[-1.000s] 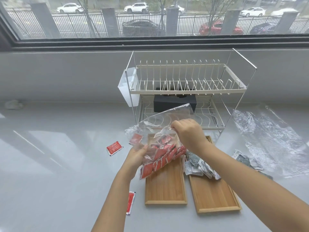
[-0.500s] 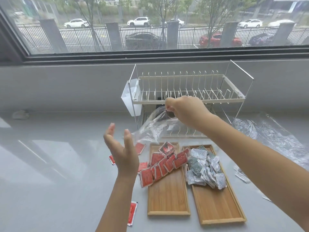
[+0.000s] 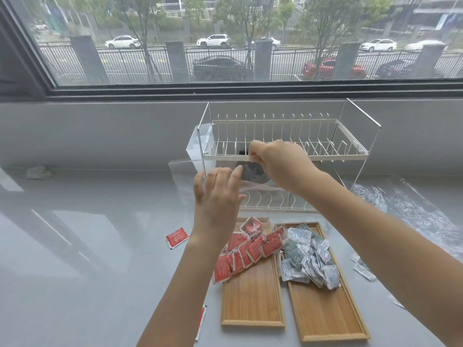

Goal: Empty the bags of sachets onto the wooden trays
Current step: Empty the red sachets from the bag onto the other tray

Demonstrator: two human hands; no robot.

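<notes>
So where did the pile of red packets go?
The red sachets lie heaped at the far end of the left wooden tray, spilling over its left edge, right beside the silver-green sachets on the right tray.

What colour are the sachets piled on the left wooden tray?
Red, with white edges: sachets on the left wooden tray, head view.

Grained wooden trays; glossy countertop; clear plastic bag; metal rack.
</notes>
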